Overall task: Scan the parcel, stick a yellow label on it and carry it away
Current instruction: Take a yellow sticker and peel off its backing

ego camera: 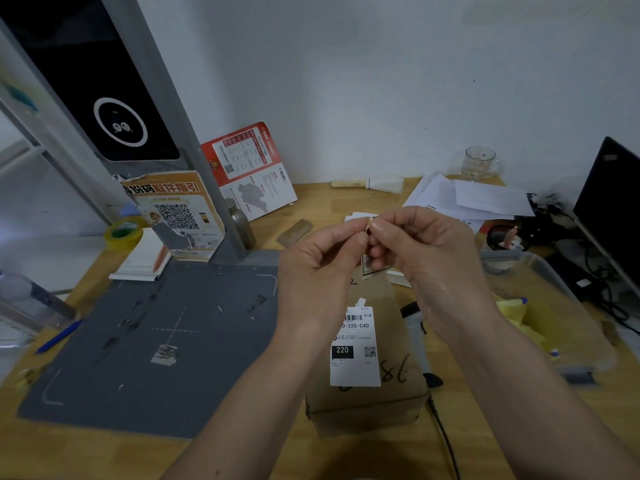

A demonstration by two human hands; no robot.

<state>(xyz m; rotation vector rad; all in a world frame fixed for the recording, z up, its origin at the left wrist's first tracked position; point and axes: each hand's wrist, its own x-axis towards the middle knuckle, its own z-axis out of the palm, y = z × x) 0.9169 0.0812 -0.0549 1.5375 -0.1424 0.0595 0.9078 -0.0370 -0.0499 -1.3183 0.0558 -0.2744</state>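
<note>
A brown cardboard parcel (372, 400) lies on the wooden desk in front of me, with a white shipping label (355, 346) on its top. Above its far end, my left hand (317, 271) and my right hand (420, 251) meet, fingertips together. Both pinch a small thin yellowish label (369, 224) between thumb and fingers. Most of the label is hidden by the fingers.
A grey scanning mat (138, 341) lies left of the parcel under a scanner stand (131, 98). A clear tray (554, 306) with yellow labels sits on the right, a handheld scanner (417, 337) between it and the parcel. Papers, a glass mug (479, 162) and cables sit at the back right.
</note>
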